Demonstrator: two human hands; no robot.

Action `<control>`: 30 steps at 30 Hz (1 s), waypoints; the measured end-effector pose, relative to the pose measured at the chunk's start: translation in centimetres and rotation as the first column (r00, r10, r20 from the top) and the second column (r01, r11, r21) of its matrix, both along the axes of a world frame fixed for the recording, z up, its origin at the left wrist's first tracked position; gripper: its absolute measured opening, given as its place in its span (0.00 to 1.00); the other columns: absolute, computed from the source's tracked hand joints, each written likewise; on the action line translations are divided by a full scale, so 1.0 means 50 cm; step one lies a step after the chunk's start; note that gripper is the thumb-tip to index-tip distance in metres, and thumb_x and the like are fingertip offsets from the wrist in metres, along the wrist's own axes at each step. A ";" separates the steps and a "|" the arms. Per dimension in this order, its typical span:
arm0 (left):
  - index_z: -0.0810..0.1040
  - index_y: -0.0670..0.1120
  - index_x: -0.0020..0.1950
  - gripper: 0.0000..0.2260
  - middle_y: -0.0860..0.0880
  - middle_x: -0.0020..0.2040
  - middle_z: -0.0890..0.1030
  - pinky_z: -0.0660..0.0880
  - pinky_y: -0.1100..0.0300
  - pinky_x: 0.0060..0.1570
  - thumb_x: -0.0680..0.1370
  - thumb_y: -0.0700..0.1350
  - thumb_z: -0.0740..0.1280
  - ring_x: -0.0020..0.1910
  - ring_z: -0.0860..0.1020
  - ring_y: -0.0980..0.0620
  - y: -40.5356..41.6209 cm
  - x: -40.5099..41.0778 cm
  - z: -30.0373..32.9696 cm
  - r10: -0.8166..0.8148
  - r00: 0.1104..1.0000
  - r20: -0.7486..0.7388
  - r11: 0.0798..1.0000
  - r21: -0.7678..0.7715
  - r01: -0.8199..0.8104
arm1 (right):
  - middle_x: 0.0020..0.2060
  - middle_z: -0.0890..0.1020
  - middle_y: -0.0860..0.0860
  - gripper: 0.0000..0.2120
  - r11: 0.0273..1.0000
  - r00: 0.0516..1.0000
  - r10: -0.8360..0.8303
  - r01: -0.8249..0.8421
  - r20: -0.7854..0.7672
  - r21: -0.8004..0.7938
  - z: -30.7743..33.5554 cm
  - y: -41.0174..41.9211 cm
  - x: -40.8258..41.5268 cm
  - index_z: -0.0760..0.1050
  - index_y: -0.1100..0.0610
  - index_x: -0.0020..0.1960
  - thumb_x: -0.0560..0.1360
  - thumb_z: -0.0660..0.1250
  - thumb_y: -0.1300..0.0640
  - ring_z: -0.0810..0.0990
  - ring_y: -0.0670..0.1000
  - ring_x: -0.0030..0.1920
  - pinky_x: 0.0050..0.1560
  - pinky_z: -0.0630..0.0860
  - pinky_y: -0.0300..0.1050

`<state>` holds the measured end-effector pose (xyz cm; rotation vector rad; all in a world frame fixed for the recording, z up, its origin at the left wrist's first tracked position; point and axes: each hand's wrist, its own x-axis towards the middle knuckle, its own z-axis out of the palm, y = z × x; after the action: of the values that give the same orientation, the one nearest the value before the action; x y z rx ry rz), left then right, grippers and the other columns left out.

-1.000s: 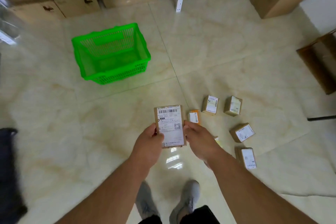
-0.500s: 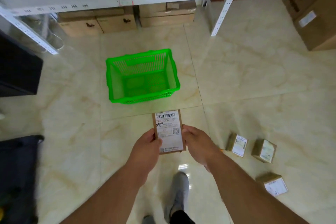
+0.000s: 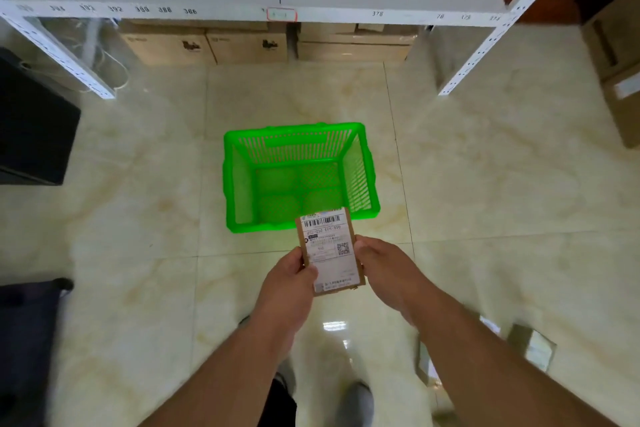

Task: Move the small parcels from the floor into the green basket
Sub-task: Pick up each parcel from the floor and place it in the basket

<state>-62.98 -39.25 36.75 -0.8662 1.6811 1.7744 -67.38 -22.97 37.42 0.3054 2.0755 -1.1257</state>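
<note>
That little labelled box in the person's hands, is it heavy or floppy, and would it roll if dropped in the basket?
The parcel looks stiff: its cardboard edges stay straight with the left hand and right hand pinching only its sides. It is probably light, since fingertips alone carry it. Flat and boxy, it should land flat in the green basket, not roll.

The parcel (image 3: 329, 251) covers part of the basket's (image 3: 239, 184) near rim, and its label print below the barcode is too tiny to read. Fingers (image 3: 360, 246) of both hands are tucked behind it. Two boxes (image 3: 531, 345) near right are blurry, half hidden by the forearm.
</note>
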 end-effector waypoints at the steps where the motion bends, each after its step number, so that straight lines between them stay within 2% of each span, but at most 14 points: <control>1: 0.83 0.53 0.63 0.20 0.54 0.57 0.87 0.76 0.45 0.65 0.79 0.35 0.59 0.59 0.84 0.50 -0.020 -0.021 -0.007 0.002 1.000 0.006 1.000 0.001 -0.002 | 0.55 0.86 0.49 0.22 1.000 1.000 0.003 -0.003 0.003 0.007 -0.008 -0.021 -0.021 0.81 0.47 0.60 0.83 0.48 0.48 0.83 0.50 0.55 0.58 0.80 0.51; 7: 0.81 0.51 0.66 0.20 0.52 0.60 0.86 0.75 0.45 0.67 0.80 0.35 0.59 0.60 0.83 0.49 -0.115 -0.135 -0.051 0.030 0.998 0.046 1.000 -0.003 -0.030 | 0.57 0.86 0.53 0.20 1.000 1.000 -0.009 0.009 0.015 -0.008 -0.054 -0.127 -0.144 0.82 0.52 0.62 0.84 0.51 0.52 0.84 0.55 0.56 0.62 0.78 0.59; 10: 0.81 0.47 0.65 0.20 0.49 0.59 0.86 0.76 0.45 0.66 0.80 0.32 0.58 0.59 0.83 0.48 -0.135 -0.194 -0.074 0.077 0.996 0.051 0.997 0.015 -0.078 | 0.58 0.85 0.53 0.19 0.999 0.999 0.046 -0.047 0.020 0.026 -0.083 -0.151 -0.212 0.81 0.53 0.63 0.84 0.53 0.53 0.83 0.55 0.57 0.63 0.77 0.57; 16: 0.83 0.50 0.60 0.20 0.51 0.57 0.87 0.78 0.47 0.64 0.79 0.32 0.58 0.57 0.84 0.51 -0.140 -0.315 -0.142 0.150 0.983 0.103 0.988 0.027 -0.153 | 0.58 0.85 0.55 0.19 0.993 0.992 0.113 -0.115 0.054 0.030 -0.168 -0.171 -0.359 0.81 0.55 0.63 0.84 0.54 0.53 0.83 0.57 0.57 0.62 0.78 0.56; 18: 0.83 0.49 0.60 0.19 0.49 0.58 0.87 0.77 0.46 0.64 0.79 0.31 0.59 0.57 0.84 0.49 -0.136 -0.353 -0.178 0.186 0.975 0.119 0.981 0.026 -0.191 | 0.56 0.86 0.57 0.18 0.992 0.990 0.120 -0.122 0.070 0.026 -0.212 -0.172 -0.405 0.81 0.58 0.60 0.84 0.55 0.54 0.84 0.58 0.55 0.58 0.80 0.53; 20: 0.83 0.47 0.61 0.18 0.48 0.58 0.87 0.77 0.47 0.64 0.80 0.32 0.59 0.58 0.84 0.48 -0.129 -0.387 -0.225 0.236 0.962 0.139 0.970 0.025 -0.241 | 0.52 0.86 0.58 0.18 0.981 0.981 0.182 -0.185 0.073 0.050 -0.262 -0.173 -0.452 0.82 0.59 0.57 0.84 0.55 0.54 0.84 0.58 0.51 0.45 0.78 0.45; 23: 0.83 0.46 0.59 0.16 0.49 0.57 0.87 0.78 0.56 0.54 0.81 0.33 0.60 0.55 0.84 0.54 -0.120 -0.435 -0.296 0.297 0.935 0.196 0.950 0.041 -0.310 | 0.44 0.85 0.56 0.16 0.955 0.957 0.279 -0.285 0.075 0.083 -0.341 -0.178 -0.513 0.80 0.57 0.49 0.83 0.55 0.54 0.81 0.55 0.41 0.35 0.71 0.43; 25: 0.83 0.47 0.57 0.15 0.50 0.56 0.87 0.77 0.58 0.50 0.81 0.34 0.59 0.51 0.85 0.58 -0.118 -0.459 -0.349 0.335 0.919 0.207 0.935 0.048 -0.351 | 0.41 0.83 0.54 0.14 0.935 0.942 0.328 -0.334 0.071 0.118 -0.398 -0.190 -0.545 0.77 0.55 0.46 0.83 0.55 0.54 0.79 0.51 0.37 0.33 0.70 0.43; 27: 0.83 0.47 0.59 0.15 0.51 0.57 0.87 0.76 0.55 0.58 0.81 0.35 0.60 0.53 0.84 0.58 -0.118 -0.477 -0.409 0.375 0.896 0.238 0.916 0.056 -0.398 | 0.44 0.84 0.55 0.13 0.892 0.908 0.417 -0.418 0.043 0.173 -0.453 -0.208 -0.572 0.77 0.55 0.48 0.82 0.54 0.54 0.80 0.51 0.39 0.36 0.73 0.45; 29: 0.81 0.48 0.63 0.15 0.51 0.59 0.86 0.73 0.48 0.67 0.82 0.37 0.61 0.60 0.81 0.52 -0.121 -0.485 -0.473 0.415 0.862 0.290 0.892 0.057 -0.448 | 0.53 0.84 0.56 0.15 0.835 0.859 0.511 -0.505 0.033 0.217 -0.506 -0.231 -0.593 0.78 0.56 0.58 0.81 0.54 0.55 0.80 0.53 0.42 0.38 0.73 0.44; 30: 0.80 0.49 0.64 0.15 0.52 0.59 0.86 0.72 0.48 0.67 0.82 0.38 0.61 0.61 0.80 0.51 -0.124 -0.488 -0.507 0.439 0.842 0.313 0.876 0.061 -0.479 | 0.56 0.84 0.56 0.16 0.804 0.833 0.552 -0.543 0.035 0.244 -0.532 -0.245 -0.605 0.77 0.56 0.62 0.80 0.55 0.55 0.80 0.54 0.44 0.39 0.72 0.44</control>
<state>-87.37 -45.45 11.41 -1.4841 1.2082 1.9172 -97.65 -35.21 10.80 -0.2055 2.1370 -0.5258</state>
